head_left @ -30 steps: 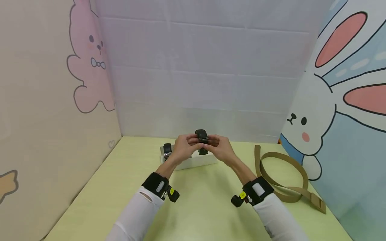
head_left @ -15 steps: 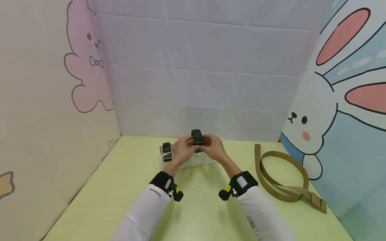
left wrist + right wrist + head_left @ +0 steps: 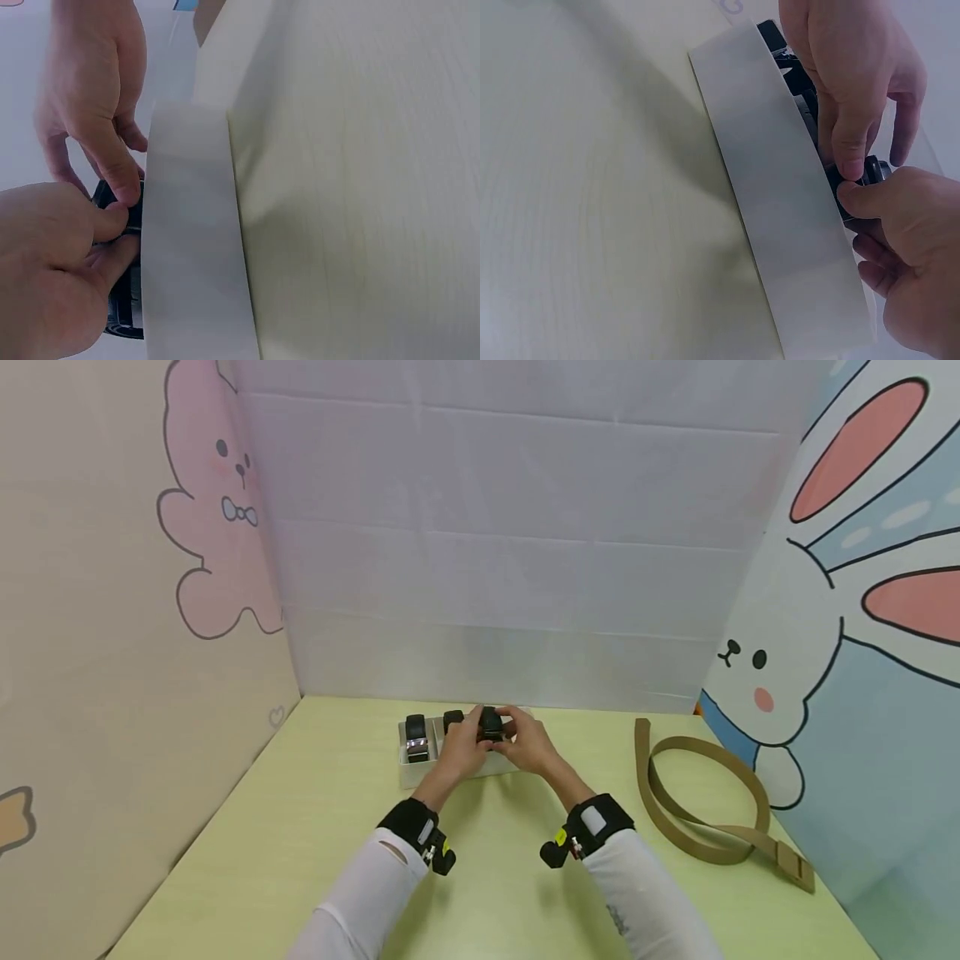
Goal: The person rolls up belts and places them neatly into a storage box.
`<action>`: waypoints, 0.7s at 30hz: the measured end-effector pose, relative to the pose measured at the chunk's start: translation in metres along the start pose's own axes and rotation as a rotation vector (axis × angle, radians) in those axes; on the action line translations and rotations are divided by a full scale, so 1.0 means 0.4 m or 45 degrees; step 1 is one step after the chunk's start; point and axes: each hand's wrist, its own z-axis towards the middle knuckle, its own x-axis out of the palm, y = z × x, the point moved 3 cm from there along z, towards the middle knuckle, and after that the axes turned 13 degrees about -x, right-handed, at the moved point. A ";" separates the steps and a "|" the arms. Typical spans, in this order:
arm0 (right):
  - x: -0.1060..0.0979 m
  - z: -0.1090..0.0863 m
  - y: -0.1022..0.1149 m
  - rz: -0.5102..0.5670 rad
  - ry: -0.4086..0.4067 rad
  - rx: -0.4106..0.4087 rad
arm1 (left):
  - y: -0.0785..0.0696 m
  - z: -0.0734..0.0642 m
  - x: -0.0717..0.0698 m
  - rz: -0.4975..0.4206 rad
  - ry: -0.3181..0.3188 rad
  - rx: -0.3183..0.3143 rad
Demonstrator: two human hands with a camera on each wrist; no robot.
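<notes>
A rolled black belt (image 3: pixel 491 723) sits between my two hands at the right part of a white divided box (image 3: pixel 417 775). My left hand (image 3: pixel 459 748) pinches it from the left, and my right hand (image 3: pixel 531 745) pinches it from the right. In the left wrist view, the thumbs meet on the black belt (image 3: pixel 136 216) just behind the box wall (image 3: pixel 191 232). The right wrist view shows the belt (image 3: pixel 871 171) low at the rim, its lower part hidden by the wall. A second rolled black belt (image 3: pixel 417 740) with a silver buckle fills the left compartment.
Another rolled black belt (image 3: pixel 452 718) stands in the box's middle, partly behind the left hand. A tan webbing belt (image 3: pixel 712 852) lies loosely coiled on the yellow table (image 3: pixel 300 827) at right. A white backdrop (image 3: pixel 480 568) rises behind the box.
Both hands have lowered the rolled belt from above the box down to its rim, moving slightly left. The middle belt has come into view beside the left hand.
</notes>
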 end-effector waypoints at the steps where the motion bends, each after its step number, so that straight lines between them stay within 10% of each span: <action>1: 0.000 0.000 0.000 -0.002 0.013 0.000 | -0.004 -0.002 0.000 0.042 0.002 -0.001; 13: 0.001 0.002 0.009 -0.001 0.160 0.003 | 0.002 0.029 0.041 0.401 0.086 -0.039; 21: -0.010 -0.023 0.017 -0.102 0.137 -0.079 | -0.044 -0.020 0.013 0.434 0.056 -0.044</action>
